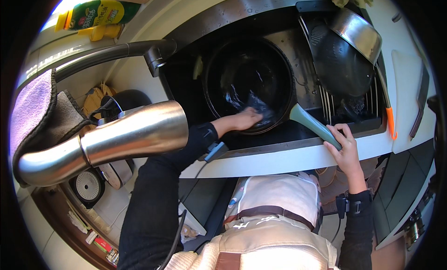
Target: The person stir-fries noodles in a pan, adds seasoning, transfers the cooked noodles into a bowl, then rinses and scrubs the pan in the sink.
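Note:
A black frying pan (pixel 233 70) lies in the dark sink (pixel 298 135), its grey-green handle (pixel 309 123) pointing toward me. My right hand (pixel 342 146) grips the end of that handle at the sink's front edge. My left hand (pixel 244 120) reaches inside the pan and presses a dark cloth or sponge (pixel 260 107) against the pan's near inner wall. The pan's inside looks wet and shiny.
A large steel faucet spout (pixel 107 142) crosses the left foreground. A drying rack (pixel 347 91) at the right of the sink holds a dark strainer (pixel 337 60) and a steel bowl (pixel 358 33). A dish soap bottle (pixel 95 14) stands at top left; cloths (pixel 42 109) hang at left.

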A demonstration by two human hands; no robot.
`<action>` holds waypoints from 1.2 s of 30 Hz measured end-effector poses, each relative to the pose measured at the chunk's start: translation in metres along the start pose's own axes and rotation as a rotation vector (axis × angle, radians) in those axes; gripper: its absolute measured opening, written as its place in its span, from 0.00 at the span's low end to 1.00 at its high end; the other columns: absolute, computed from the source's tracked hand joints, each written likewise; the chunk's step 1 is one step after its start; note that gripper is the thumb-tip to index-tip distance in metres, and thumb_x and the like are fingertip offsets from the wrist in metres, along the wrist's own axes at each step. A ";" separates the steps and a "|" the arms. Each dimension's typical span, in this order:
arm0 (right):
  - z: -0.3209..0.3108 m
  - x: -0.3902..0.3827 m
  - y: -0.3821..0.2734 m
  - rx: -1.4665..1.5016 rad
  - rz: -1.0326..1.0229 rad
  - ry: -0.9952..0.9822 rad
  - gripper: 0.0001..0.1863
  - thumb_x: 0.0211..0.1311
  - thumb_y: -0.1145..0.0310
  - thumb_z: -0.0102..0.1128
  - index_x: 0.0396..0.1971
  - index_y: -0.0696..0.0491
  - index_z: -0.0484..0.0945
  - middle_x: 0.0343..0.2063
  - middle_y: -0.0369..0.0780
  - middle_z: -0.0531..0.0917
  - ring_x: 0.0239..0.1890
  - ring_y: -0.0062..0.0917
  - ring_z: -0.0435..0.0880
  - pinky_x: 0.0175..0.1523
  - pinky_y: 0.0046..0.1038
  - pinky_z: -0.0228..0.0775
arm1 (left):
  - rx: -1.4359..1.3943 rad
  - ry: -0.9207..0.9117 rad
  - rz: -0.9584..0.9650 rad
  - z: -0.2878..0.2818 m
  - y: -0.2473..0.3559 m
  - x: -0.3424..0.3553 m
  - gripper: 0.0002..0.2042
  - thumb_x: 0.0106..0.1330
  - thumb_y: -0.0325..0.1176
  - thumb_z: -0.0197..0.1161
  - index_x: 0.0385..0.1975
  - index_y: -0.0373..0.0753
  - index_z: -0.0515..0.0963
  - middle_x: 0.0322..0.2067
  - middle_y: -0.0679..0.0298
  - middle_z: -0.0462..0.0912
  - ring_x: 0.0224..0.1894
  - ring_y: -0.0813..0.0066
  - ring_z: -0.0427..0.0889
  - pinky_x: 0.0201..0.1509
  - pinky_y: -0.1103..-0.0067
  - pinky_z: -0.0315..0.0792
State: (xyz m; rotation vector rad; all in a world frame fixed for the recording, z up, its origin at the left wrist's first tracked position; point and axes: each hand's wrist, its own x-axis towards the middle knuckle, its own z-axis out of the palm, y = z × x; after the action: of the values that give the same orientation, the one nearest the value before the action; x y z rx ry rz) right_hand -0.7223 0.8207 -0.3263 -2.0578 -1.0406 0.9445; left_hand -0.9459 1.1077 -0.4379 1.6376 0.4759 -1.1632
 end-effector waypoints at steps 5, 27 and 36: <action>0.001 0.000 0.002 -0.011 -0.032 0.013 0.21 0.52 0.76 0.69 0.49 0.59 0.79 0.42 0.44 0.76 0.40 0.37 0.81 0.46 0.30 0.74 | -1.074 0.012 0.140 0.004 0.028 0.010 0.18 0.72 0.44 0.56 0.47 0.33 0.78 0.48 0.57 0.77 0.50 0.67 0.74 0.60 0.74 0.66; 0.001 0.001 0.002 -0.038 -0.039 0.002 0.23 0.52 0.75 0.69 0.51 0.55 0.78 0.44 0.45 0.76 0.40 0.41 0.83 0.45 0.33 0.75 | -0.155 0.447 0.034 0.006 -0.043 0.052 0.04 0.57 0.22 0.58 0.30 0.35 0.79 0.37 0.55 0.76 0.37 0.61 0.80 0.39 0.69 0.76; 0.000 0.003 0.000 -0.066 -0.044 -0.001 0.22 0.51 0.75 0.69 0.50 0.57 0.79 0.43 0.45 0.76 0.38 0.40 0.82 0.43 0.32 0.76 | 0.872 0.929 0.547 -0.144 -0.015 0.091 0.10 0.57 0.27 0.56 0.38 0.41 0.79 0.44 0.62 0.78 0.50 0.61 0.78 0.45 0.70 0.79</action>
State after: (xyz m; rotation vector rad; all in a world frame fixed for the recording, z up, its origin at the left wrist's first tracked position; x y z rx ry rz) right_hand -0.7212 0.8230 -0.3270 -2.0790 -1.1271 0.8997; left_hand -0.8508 1.2212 -0.5234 2.8229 0.0165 -0.0881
